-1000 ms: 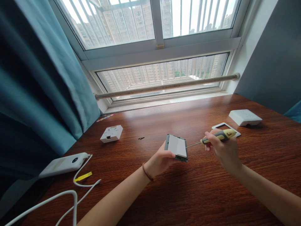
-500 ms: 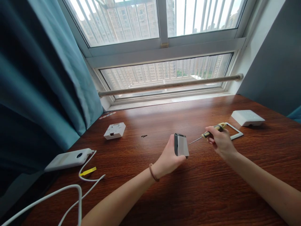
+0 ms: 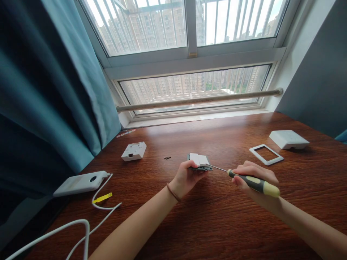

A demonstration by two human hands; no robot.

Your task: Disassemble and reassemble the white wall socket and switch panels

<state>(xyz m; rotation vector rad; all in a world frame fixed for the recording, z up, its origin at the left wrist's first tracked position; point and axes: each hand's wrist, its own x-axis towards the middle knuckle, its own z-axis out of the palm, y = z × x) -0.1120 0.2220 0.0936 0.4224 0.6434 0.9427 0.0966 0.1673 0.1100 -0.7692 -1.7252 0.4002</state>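
Observation:
My left hand [image 3: 187,177] is closed around a wall switch module [image 3: 199,160] with white rocker faces and a grey frame, held above the table with its white side up. In my right hand [image 3: 253,177] lies a screwdriver [image 3: 252,182] with a grey and pale yellow handle. Its thin shaft points left, and the tip meets the right edge of the switch module; whether it sits in a slot is too small to tell. Two small screws [image 3: 167,158] lie on the table beyond my left hand.
A white square frame [image 3: 267,161] and a white box [image 3: 288,139] are at the right. At the left are a white mounting box [image 3: 133,151], a white power bank [image 3: 81,182] with a looping white cable [image 3: 86,231], and a yellow strip [image 3: 103,198]. Behind the wooden table [image 3: 151,224] is a window.
My left hand has turned the switch module from upright to nearly flat. My right hand has swung the screwdriver round, its handle now toward me, and its tip has come to the module's edge.

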